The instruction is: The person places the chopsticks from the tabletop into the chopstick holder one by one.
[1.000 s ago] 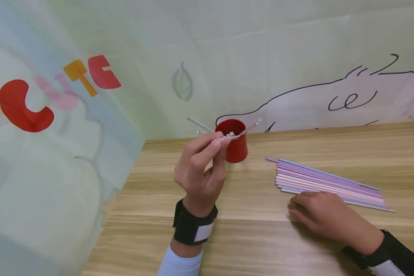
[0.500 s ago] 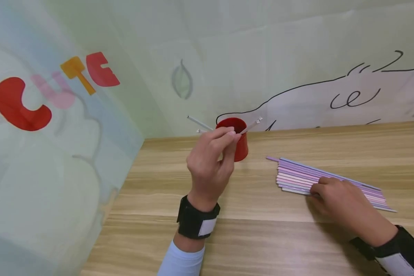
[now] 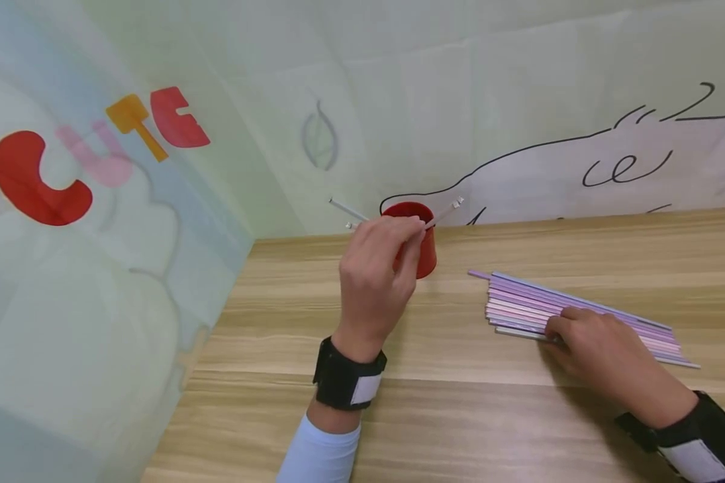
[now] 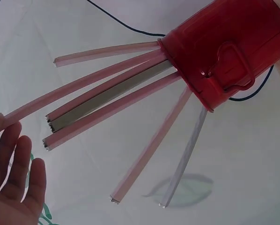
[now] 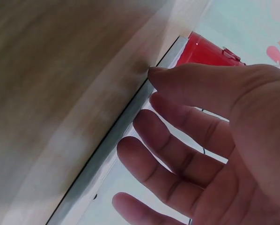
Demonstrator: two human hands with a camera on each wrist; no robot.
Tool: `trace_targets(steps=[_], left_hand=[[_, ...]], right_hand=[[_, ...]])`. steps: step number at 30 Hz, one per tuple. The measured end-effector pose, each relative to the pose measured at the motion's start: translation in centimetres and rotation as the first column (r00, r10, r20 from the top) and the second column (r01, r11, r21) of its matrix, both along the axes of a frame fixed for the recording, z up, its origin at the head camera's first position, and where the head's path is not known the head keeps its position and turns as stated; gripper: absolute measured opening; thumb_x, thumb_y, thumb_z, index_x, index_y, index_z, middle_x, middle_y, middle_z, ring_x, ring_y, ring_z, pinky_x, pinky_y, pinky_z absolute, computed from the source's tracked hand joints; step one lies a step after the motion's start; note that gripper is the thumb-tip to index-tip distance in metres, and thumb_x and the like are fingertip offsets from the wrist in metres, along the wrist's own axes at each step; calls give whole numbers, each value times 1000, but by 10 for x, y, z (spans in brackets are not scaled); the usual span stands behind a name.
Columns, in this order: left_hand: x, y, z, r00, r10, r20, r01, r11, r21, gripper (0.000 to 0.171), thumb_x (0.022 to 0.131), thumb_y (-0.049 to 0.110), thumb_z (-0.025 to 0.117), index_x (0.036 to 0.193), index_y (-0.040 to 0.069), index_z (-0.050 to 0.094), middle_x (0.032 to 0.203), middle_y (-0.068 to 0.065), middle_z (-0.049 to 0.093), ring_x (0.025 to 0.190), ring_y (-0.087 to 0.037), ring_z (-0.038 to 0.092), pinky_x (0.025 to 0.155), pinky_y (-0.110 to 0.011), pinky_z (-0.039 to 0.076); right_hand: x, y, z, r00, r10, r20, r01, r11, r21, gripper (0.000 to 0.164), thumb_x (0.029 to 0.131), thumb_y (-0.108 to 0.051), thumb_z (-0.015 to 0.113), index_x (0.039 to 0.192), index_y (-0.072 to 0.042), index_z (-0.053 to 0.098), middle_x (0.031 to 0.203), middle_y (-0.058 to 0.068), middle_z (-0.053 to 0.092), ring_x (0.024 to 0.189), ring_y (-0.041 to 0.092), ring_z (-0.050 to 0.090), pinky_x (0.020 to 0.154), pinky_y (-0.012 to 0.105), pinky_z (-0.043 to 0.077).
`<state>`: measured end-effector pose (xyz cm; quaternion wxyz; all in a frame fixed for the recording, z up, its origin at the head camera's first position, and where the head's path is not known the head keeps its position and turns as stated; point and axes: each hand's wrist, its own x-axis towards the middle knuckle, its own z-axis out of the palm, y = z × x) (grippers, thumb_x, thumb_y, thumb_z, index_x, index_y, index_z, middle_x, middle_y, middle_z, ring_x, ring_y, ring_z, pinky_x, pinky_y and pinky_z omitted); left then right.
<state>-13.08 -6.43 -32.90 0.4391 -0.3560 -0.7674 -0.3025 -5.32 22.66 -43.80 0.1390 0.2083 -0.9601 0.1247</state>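
Note:
A small red bucket (image 3: 426, 258) stands on the table near the back wall, with several slim pastel straws leaning out of it. My left hand (image 3: 374, 275) is raised in front of its rim and pinches the upper end of a pink straw (image 4: 79, 86) between thumb and fingers; that straw's lower end is inside the bucket. To the right lies a row of lilac, pink and pale blue straws (image 3: 532, 303). At its near edge my right hand (image 3: 604, 359) pinches a grey-blue straw (image 5: 126, 119) between thumb and index finger, the other fingers loosely bent.
A wood-grain table (image 3: 435, 429) carries everything. Printed cloth walls (image 3: 519, 80) rise right behind the bucket and along the left side. In the left wrist view a wire handle bracket (image 4: 236, 70) juts from the bucket's side.
My left hand has moved slightly right and up at the bucket, covering more of its rim. My right hand has come right onto the row, and the nearest straw is slightly apart from it.

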Motion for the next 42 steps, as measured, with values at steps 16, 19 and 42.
trace_targets(steps=[16, 19, 42], left_hand=[[-1, -3, -3, 989, 96, 111, -87, 993, -79, 21, 94, 18, 69, 106, 2, 75, 113, -12, 71, 109, -27, 62, 97, -35, 50], [1, -5, -2, 991, 85, 105, -78, 994, -75, 20, 94, 18, 68, 105, 2, 75, 112, -11, 71, 108, -27, 62, 97, -34, 49], [16, 5, -11, 997, -20, 79, 36, 976, -215, 15, 92, 19, 69, 97, 7, 75, 90, -4, 70, 79, -15, 63, 77, -24, 55]], right_hand=[[-1, 0, 0, 999, 10, 40, -10, 1000, -3, 18, 73, -6, 87, 78, -9, 70, 72, -3, 57, 60, 20, 57, 49, 40, 47], [-1, 0, 0, 999, 11, 43, -11, 1000, 0, 18, 73, -6, 87, 78, -9, 70, 72, -3, 57, 60, 21, 58, 49, 40, 47], [0, -1, -3, 998, 30, 63, -30, 1000, 2, 23, 73, -7, 87, 75, -13, 64, 71, -5, 53, 59, 16, 53, 48, 37, 44]])
